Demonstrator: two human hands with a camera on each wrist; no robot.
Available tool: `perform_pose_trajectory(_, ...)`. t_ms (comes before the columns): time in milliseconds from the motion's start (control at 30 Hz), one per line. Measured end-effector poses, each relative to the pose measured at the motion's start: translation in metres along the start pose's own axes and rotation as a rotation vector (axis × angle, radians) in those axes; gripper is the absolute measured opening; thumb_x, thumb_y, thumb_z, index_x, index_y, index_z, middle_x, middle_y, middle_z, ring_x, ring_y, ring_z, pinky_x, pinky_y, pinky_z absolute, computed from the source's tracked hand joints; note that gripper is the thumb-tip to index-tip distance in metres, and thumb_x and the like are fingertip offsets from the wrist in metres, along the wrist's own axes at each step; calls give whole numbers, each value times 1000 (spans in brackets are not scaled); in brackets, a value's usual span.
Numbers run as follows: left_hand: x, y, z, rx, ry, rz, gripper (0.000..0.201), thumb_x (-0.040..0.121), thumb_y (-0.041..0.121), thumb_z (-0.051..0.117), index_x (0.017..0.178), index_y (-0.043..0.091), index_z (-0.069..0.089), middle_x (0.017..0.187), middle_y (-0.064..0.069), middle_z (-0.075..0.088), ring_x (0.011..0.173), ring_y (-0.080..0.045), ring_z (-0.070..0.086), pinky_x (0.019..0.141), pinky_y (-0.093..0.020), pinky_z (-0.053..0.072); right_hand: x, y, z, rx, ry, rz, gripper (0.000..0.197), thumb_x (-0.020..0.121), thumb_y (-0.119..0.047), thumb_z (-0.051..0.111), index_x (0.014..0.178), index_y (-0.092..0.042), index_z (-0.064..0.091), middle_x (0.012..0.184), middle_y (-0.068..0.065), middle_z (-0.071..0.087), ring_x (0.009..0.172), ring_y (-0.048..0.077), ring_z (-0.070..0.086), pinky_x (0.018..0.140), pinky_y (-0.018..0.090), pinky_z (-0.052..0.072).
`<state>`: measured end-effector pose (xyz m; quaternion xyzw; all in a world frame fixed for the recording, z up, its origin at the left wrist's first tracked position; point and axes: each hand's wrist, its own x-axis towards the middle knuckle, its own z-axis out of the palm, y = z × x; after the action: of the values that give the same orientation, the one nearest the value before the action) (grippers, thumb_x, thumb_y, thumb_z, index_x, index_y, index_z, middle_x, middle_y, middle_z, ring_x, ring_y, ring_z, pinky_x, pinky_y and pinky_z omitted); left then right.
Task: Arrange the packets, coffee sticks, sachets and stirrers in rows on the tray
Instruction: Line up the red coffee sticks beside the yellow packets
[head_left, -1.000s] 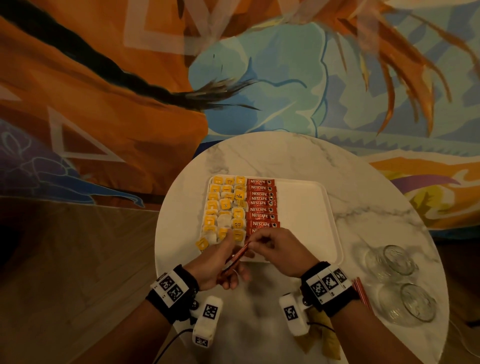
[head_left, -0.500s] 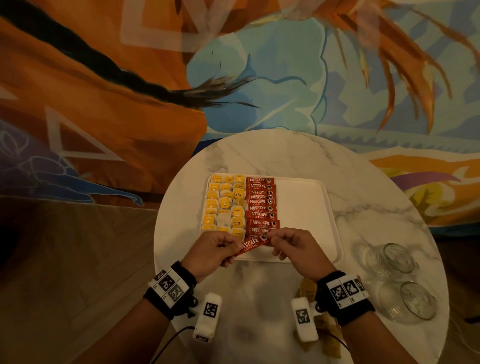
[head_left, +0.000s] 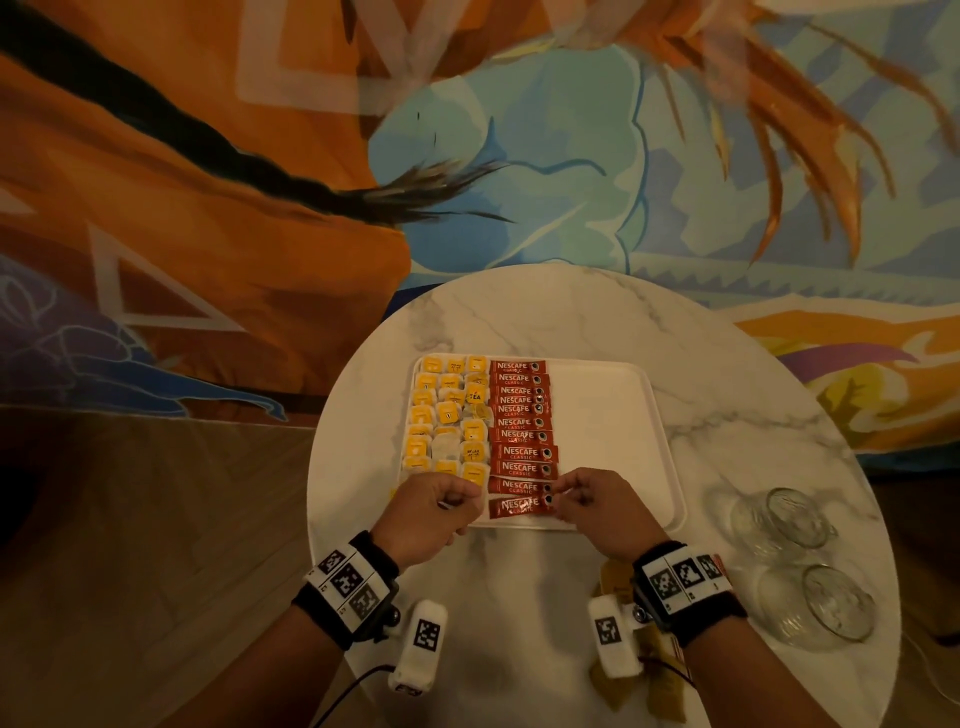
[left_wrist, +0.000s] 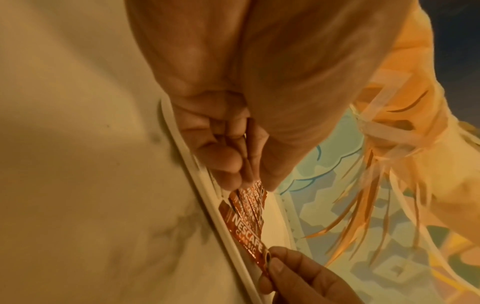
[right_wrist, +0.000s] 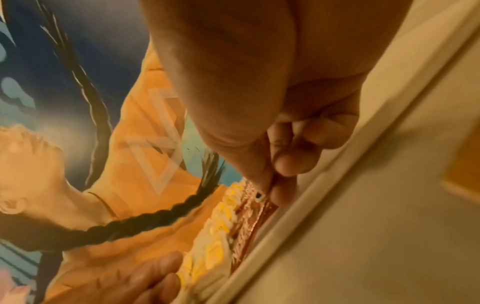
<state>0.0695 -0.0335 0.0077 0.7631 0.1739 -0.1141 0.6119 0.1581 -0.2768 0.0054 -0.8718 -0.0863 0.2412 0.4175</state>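
Note:
A white tray (head_left: 613, 415) lies on the round marble table (head_left: 571, 312). Yellow packets (head_left: 447, 415) fill its left columns, with a column of red coffee sticks (head_left: 519, 415) beside them. The nearest coffee stick (head_left: 519, 506) lies slightly tilted by the tray's front rim. My right hand (head_left: 558, 499) pinches its right end, as the left wrist view shows at the stick (left_wrist: 244, 228). My left hand (head_left: 475, 496) hovers by its left end with curled fingers (left_wrist: 226, 160). Whether they hold anything is hidden. The right half of the tray is bare.
Two clear glasses (head_left: 795, 519) (head_left: 831, 603) stand at the table's right edge. Brown sachets (head_left: 613, 686) lie on the table under my right wrist, near the front edge. A painted wall rises behind the table.
The coffee stick went from my left hand to the tray's front end of the red column. Both hands moved forward, and the stick turned from steeply tilted to nearly level.

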Motion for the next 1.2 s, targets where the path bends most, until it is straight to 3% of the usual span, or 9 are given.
perform_pose_trajectory(133,2,-3,3,132,-5,56,13,90,17,73,103,16,73,87,2,70,59,0,63,54,-14,48,3,6,3,-163,60,17,4,87,-26,73,88,-27,70,70,-3,70,70,10,67,69,27,55)
perform_pose_trajectory(233,8,-2,4,240,-6,99,12,88,20,75,100,20,74,86,5,70,66,-1,64,64,-18,54,4,4,5,-255,92,-3,7,85,-32,75,87,-28,68,69,-10,64,68,5,60,66,23,50)
perform_pose_trajectory(300,13,0,6,350,-10,139,16,87,22,75,102,17,76,90,7,71,75,-1,63,71,-10,50,5,3,5,-290,95,-3,9,85,-34,74,91,-30,68,74,-12,65,72,4,62,68,24,53)
perform_pose_trajectory(400,21,5,10,464,-14,179,18,88,23,73,104,15,77,94,8,71,80,0,60,64,0,40,7,0,3,-321,90,-23,12,85,-35,74,95,-31,69,84,-12,68,78,4,64,73,28,56)
perform_pose_trajectory(533,28,8,18,512,-72,168,17,89,24,71,103,17,78,95,10,72,79,1,63,67,-5,45,9,-5,8,-388,25,-81,21,87,-35,73,108,-32,71,98,-11,69,87,8,63,83,30,54)
perform_pose_trajectory(633,33,8,21,566,-98,169,13,88,27,70,92,20,79,90,8,75,79,-5,67,76,-26,56,13,-11,10,-439,13,-111,24,90,-33,70,113,-30,72,110,-7,69,96,11,62,90,31,52)
perform_pose_trajectory(800,34,7,24,583,-105,173,14,88,29,68,89,20,79,88,7,75,79,-8,67,78,-31,58,18,-16,7,-467,0,-106,23,92,-31,68,114,-28,72,112,-4,68,101,14,62,92,33,51)
perform_pose_trajectory(1000,32,11,22,566,-79,208,14,90,25,68,92,19,80,92,8,74,81,-6,67,77,-25,56,18,-21,1,-403,4,-132,21,92,-27,67,112,-23,73,111,-2,68,98,14,61,92,34,51)
perform_pose_trajectory(1200,25,20,26,509,-87,264,9,90,27,69,95,22,75,88,17,66,78,5,60,68,-11,43,4,-25,-31,-336,50,-184,17,93,-29,67,109,-29,72,92,-15,66,85,2,60,81,25,49)
